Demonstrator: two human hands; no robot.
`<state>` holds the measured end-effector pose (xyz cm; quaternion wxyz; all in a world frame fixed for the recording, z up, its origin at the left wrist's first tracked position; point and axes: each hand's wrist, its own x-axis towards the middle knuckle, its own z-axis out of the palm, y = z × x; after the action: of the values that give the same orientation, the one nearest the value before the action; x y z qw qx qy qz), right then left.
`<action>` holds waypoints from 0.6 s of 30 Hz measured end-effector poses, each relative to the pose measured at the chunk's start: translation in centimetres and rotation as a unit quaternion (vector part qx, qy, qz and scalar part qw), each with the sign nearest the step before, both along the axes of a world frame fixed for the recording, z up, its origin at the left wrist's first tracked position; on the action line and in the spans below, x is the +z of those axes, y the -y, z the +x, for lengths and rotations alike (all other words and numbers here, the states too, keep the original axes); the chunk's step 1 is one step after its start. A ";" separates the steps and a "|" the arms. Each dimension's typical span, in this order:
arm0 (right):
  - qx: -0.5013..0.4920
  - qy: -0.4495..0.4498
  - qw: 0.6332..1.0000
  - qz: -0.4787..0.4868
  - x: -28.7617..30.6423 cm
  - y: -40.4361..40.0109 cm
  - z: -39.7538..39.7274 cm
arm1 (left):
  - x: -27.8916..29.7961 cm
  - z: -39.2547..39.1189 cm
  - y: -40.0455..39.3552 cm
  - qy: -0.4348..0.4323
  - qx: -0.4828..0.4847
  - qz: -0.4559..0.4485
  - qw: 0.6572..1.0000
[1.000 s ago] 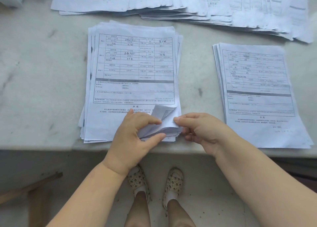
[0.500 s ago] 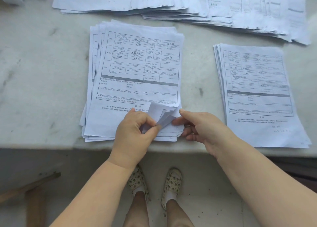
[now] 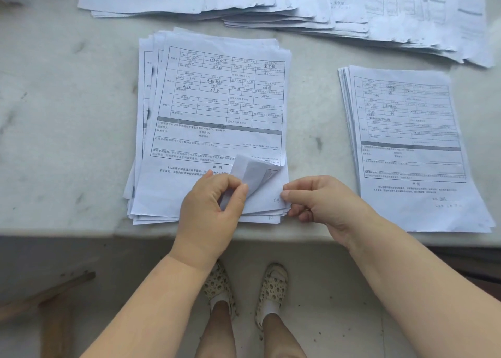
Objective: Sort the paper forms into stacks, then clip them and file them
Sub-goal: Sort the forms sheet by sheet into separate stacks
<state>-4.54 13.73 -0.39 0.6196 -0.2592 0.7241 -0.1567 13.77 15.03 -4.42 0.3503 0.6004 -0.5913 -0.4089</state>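
Observation:
A thick stack of printed forms (image 3: 217, 108) lies in the middle of the pale table. My left hand (image 3: 211, 216) pinches the folded-back bottom right corners of the top sheets (image 3: 252, 172) between thumb and forefinger. My right hand (image 3: 322, 203) pinches the right-hand edge of the lower sheets at the same corner, where a handwritten number shows. A second, thinner stack of forms (image 3: 412, 146) lies to the right, apart from both hands.
Overlapping rows of more forms (image 3: 271, 2) are spread along the far side of the marble table (image 3: 67, 113). The table's front edge runs just below the stacks. Below it I see my feet in patterned slippers (image 3: 271, 290) on the floor.
My left hand has curled the top sheets' corner further back and pinched it tighter. The right hand has slid right to the stack's edge, uncovering a numbered lower sheet.

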 end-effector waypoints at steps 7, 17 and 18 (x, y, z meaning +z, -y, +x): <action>0.003 0.015 1.000 -0.013 0.7 -0.2 0.7 | -0.1 0.7 -0.1 0.033 -0.087 -0.012 0.996; 0.018 -0.119 0.988 -0.095 2.8 2.2 0.5 | 2.1 1.8 0.9 -0.125 -0.018 0.123 0.984; -0.002 -0.060 0.997 -0.042 3.0 2.9 0.7 | 2.2 1.9 1.1 -0.144 -0.022 0.135 0.980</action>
<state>-3.81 10.84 2.63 0.5636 -0.2924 0.7531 -0.1724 15.65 13.98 -2.26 0.3381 0.5643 -0.4869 -0.5745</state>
